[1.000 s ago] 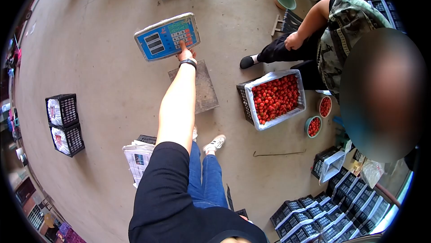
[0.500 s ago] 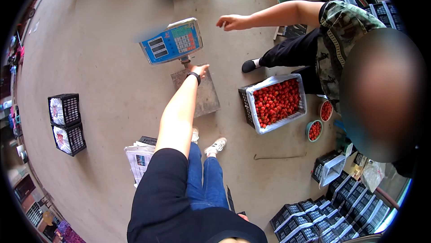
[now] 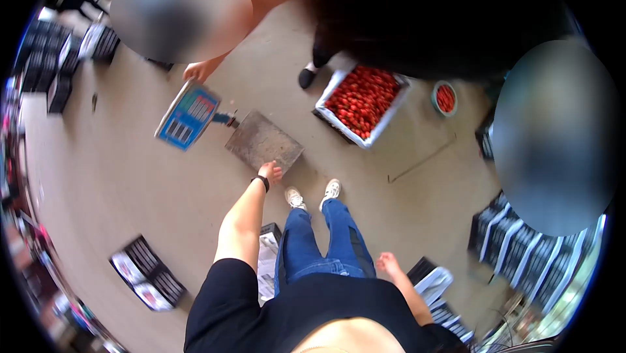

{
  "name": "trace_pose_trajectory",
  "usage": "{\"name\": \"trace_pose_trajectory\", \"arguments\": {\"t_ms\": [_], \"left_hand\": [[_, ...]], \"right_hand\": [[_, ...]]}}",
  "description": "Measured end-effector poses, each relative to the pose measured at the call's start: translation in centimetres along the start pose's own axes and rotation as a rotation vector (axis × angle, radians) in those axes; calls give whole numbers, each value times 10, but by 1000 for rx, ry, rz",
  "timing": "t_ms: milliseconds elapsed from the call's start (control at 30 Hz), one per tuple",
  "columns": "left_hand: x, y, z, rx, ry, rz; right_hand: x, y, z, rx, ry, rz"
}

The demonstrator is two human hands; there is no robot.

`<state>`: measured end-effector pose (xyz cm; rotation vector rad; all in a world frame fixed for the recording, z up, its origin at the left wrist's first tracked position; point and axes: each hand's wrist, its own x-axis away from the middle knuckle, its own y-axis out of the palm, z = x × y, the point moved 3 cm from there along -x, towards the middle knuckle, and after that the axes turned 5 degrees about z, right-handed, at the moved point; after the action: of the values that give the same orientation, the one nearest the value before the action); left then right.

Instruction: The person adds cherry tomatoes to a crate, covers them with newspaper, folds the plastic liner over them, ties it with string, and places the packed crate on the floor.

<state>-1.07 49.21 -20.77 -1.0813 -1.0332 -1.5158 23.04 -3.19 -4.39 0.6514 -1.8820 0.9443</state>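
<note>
My left hand point(image 3: 270, 172) hangs over the near edge of the metal weighing platform point(image 3: 264, 141), fingers loosely apart and nothing in them. A dark band circles its wrist. The scale's blue display head point(image 3: 189, 118) joins the platform at its far left. Low at my right side, my right hand point(image 3: 387, 263) is empty, its fingers loosely bent and somewhat blurred. Nearest to it is a black crate with a white liner point(image 3: 432, 284). Beyond the platform to the right stands a white-lined crate point(image 3: 389, 118) full of small red tomatoes point(image 3: 362, 100).
Another person's hand point(image 3: 201, 71) is at the top of the display head. A second dark-clothed person point(image 3: 443, 14) leans in over the tomato crate. A bowl of red fruit point(image 3: 445, 99), a thin rod point(image 3: 424, 159), stacked crates point(image 3: 521, 245) and newspapers point(image 3: 267, 258) stand or lie around.
My left hand has drawn back from the scale's post to the platform's near edge. My right hand and forearm have come into view. The view has turned, and another person's hand now reaches the display.
</note>
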Motion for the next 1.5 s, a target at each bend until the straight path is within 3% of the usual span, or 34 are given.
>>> {"name": "trace_pose_trajectory", "arguments": {"t_ms": [167,233,267,333,400,600,667,833,900,967,1033,1067,1233,1500], "left_hand": [[23,50,18,-437,155,-63],[0,61,22,-607,204,-146],[-11,62,23,-688,223,-186],[-15,79,41,-1199,520,-150],[-17,109,57,-1585,696,-80],[-75,231,75,-2124,736,-1],[-111,267,76,-2221,708,2],[-207,303,73,-2331,1282,5],[-252,295,75,-2517,1212,-22],[-274,287,75,-2383,1499,-17],[-270,297,75,-2468,1573,-26],[-277,299,79,-2481,1508,-12],[-293,318,89,-2563,1209,-97],[-290,316,101,-2620,1350,-272]], "right_hand": [[-31,35,-31,-55,-78,28],[-67,47,-48,81,-306,98],[-77,54,-63,143,-310,96],[-125,66,-109,238,-356,106],[-169,81,-142,268,-423,166],[-269,121,-235,310,-505,305],[-296,130,-258,403,-666,372],[-359,154,-281,545,-810,607],[-398,179,-271,757,-923,878],[-418,193,-274,983,-884,1020],[-423,196,-289,988,-904,953],[-423,199,-301,1022,-795,814],[-444,206,-308,1013,-771,735],[-460,219,-312,1062,-726,742]]}}
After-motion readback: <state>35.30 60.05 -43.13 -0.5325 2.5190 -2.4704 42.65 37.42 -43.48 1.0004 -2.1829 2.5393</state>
